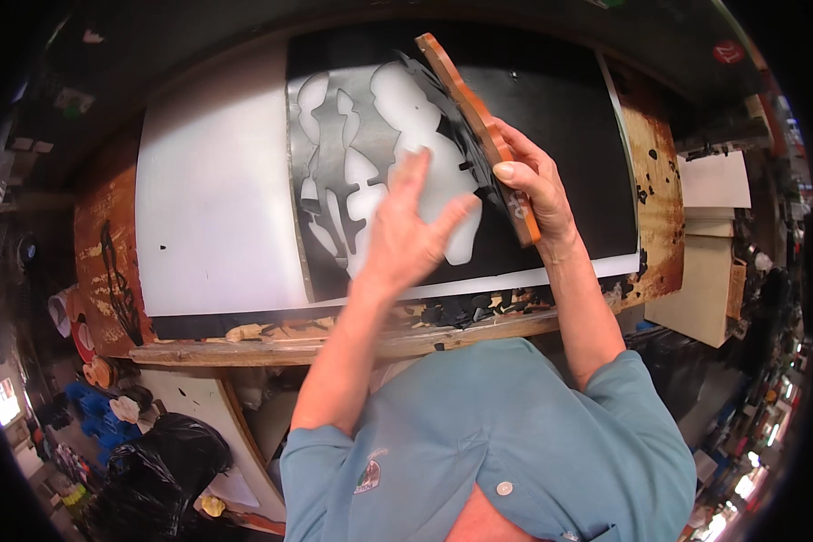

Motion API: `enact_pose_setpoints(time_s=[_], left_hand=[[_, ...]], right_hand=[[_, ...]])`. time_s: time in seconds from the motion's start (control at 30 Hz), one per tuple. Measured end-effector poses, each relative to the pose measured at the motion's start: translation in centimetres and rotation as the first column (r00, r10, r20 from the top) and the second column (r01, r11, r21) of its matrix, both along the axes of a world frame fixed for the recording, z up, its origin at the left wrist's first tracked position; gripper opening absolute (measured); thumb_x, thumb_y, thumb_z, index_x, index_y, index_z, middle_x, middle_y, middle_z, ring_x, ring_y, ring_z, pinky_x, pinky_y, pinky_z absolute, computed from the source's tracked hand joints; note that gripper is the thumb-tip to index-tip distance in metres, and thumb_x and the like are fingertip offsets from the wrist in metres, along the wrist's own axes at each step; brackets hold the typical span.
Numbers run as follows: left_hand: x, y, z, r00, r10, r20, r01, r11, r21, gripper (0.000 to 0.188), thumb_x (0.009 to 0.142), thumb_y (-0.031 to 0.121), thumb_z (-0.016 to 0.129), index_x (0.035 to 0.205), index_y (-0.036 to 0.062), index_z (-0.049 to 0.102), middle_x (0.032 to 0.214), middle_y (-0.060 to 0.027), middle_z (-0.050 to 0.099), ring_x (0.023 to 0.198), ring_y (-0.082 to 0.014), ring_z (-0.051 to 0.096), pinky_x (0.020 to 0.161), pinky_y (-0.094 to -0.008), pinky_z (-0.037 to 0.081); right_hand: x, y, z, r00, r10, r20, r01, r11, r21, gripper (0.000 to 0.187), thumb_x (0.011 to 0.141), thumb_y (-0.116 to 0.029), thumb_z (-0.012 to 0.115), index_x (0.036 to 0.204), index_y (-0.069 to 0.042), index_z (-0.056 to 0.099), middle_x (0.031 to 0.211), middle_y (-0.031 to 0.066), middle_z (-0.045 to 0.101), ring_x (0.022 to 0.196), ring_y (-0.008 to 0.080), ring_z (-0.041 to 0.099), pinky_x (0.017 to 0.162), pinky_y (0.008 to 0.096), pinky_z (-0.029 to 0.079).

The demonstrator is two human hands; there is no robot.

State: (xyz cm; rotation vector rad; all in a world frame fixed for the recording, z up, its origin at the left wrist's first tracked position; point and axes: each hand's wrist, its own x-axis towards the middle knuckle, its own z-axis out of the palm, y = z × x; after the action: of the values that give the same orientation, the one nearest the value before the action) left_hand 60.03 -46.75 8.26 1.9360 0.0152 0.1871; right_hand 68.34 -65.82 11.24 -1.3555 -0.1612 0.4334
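My right hand (535, 181) grips a thick orange-brown shaped board (476, 117), held tilted and seen nearly edge-on, its thumb on the near side. Dark strips show along the board's left face, which is mostly hidden. Under it lies a black sheet (569, 144) with several curved shapes cut out, leaving white openings (405, 98). Over these openings is my left hand (408, 230), blurred by motion, with thumb and fingers spread and nothing held. Whether it touches the sheet I cannot tell.
A white board (217, 190) lies beneath the black sheet and reaches out to the left. Black scraps (465, 310) gather along the wooden bench's front edge (244, 352). A black plastic bag (167, 474) sits below at the left; pale panels (696, 280) stand at the right.
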Motion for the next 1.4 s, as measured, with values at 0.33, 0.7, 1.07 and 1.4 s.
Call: enact_pose_setpoints(time_s=[0.33, 0.7, 1.07, 1.4], left_hand=[[-1.3, -6.0, 0.8, 0.964, -0.222, -0.144, 0.11, 0.832, -0.543, 0.068, 0.106, 0.018, 0.061, 0.163, -0.0028, 0.031, 0.165, -0.0186, 0.041, 0.153, -0.0272, 0.039, 0.125, -0.0375, 0.03], [-4.4, -0.9, -2.0, 0.922, 0.243, -0.3, -0.377, 0.739, -0.558, 0.034, 0.113, 0.024, 0.051, 0.121, -0.0064, 0.064, 0.113, -0.0131, 0.073, 0.098, -0.0195, 0.072, 0.085, -0.038, 0.066], [-7.9, 3.3, -1.1, 0.843, 0.314, -0.438, -0.524, 0.668, -0.529, 0.025, 0.111, 0.021, 0.056, 0.101, -0.0011, 0.063, 0.097, -0.0102, 0.072, 0.077, -0.0216, 0.073, 0.067, -0.0306, 0.061], [-17.4, 4.4, 0.0, 0.745, 0.381, -0.548, -0.633, 0.663, -0.4, 0.02, 0.11, 0.017, 0.057, 0.103, -0.0004, 0.065, 0.084, -0.0043, 0.065, 0.061, -0.0108, 0.058, 0.053, -0.0246, 0.05]], right_hand=[[0.3, -0.3, -0.9, 0.999, -0.028, -0.023, 0.029, 0.999, 0.021, 0.098, 0.078, -0.036, 0.083, 0.151, 0.014, 0.043, 0.119, 0.0164, 0.065, 0.102, 0.017, 0.062, 0.089, 0.0291, 0.049], [1.1, -1.1, -1.4, 0.994, -0.019, -0.106, 0.054, 0.939, 0.34, 0.063, 0.089, -0.039, 0.067, 0.138, 0.001, 0.06, 0.105, 0.0036, 0.061, 0.095, 0.0107, 0.056, 0.089, 0.0268, 0.047], [-0.5, -4.2, -0.9, 0.819, 0.03, 0.573, 0.389, 0.705, -0.593, 0.091, 0.068, -0.036, 0.087, 0.145, 0.005, 0.057, 0.14, 0.0271, 0.053, 0.128, 0.0337, 0.055, 0.108, 0.0421, 0.048], [-0.9, -3.6, -3.9, 0.695, 0.23, 0.681, 0.582, 0.376, -0.721, 0.088, 0.066, -0.037, 0.083, 0.142, 0.001, 0.06, 0.144, 0.0314, 0.043, 0.126, 0.0469, 0.049, 0.102, 0.0536, 0.049]])
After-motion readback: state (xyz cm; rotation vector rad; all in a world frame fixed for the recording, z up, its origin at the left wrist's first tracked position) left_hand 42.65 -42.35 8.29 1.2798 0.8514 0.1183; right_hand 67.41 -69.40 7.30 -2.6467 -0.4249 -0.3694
